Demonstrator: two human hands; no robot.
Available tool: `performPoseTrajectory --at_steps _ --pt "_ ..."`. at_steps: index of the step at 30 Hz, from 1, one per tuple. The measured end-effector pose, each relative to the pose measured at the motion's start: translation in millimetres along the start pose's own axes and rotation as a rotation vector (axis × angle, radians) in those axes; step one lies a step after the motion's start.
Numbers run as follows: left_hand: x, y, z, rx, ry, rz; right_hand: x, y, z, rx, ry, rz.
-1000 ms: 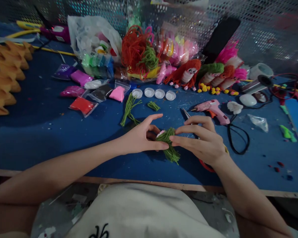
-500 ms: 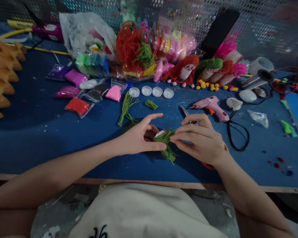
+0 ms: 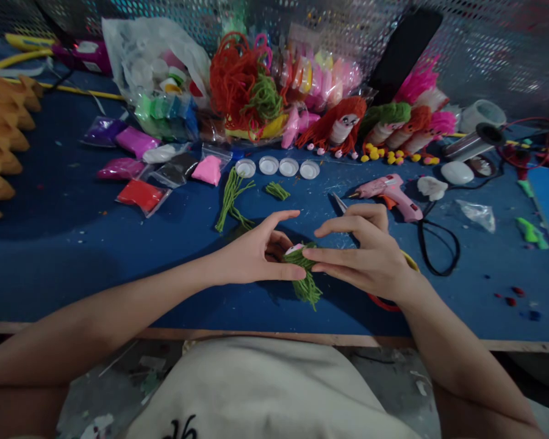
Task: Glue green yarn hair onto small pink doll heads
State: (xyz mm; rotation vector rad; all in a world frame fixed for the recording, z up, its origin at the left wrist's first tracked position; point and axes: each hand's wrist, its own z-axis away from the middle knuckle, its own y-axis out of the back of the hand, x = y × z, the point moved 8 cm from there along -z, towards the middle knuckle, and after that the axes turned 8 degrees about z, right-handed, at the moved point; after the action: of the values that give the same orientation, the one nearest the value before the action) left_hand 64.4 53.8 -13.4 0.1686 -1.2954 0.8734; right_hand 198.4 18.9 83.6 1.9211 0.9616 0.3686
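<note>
My left hand grips a small doll head with green yarn hair just above the blue table, thumb under it and index finger stretched out above. My right hand meets it from the right, its fingertips pinching the green yarn on top of the head. A bit of pink and white shows at the head's upper left. The yarn's loose ends hang down toward me.
Loose green yarn strands and a short bundle lie ahead. A pink glue gun with black cord, scissors, white caps, clay packets, finished yarn dolls and yarn piles crowd the back.
My right fingers have shifted slightly left over the yarn, index finger lifting. The doll head sits a little lower and the view has tilted slightly.
</note>
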Motion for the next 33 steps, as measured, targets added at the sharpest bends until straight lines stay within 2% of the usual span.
performPoseTrajectory --at_steps 8,22,27,33 --pt "-1.0 -1.1 0.4 -0.011 0.003 0.024 2.7 -3.0 -1.5 -0.068 -0.029 -0.072" --pt "4.1 -5.3 0.7 -0.012 -0.015 0.019 0.3 -4.9 -7.9 -0.069 -0.126 -0.226" --pt "4.0 -3.2 1.0 0.032 -0.026 0.005 -1.2 -7.7 -7.1 -0.082 -0.145 -0.266" --pt "4.0 -4.1 2.1 0.021 -0.017 -0.022 4.4 -13.1 -3.9 -0.100 -0.227 -0.412"
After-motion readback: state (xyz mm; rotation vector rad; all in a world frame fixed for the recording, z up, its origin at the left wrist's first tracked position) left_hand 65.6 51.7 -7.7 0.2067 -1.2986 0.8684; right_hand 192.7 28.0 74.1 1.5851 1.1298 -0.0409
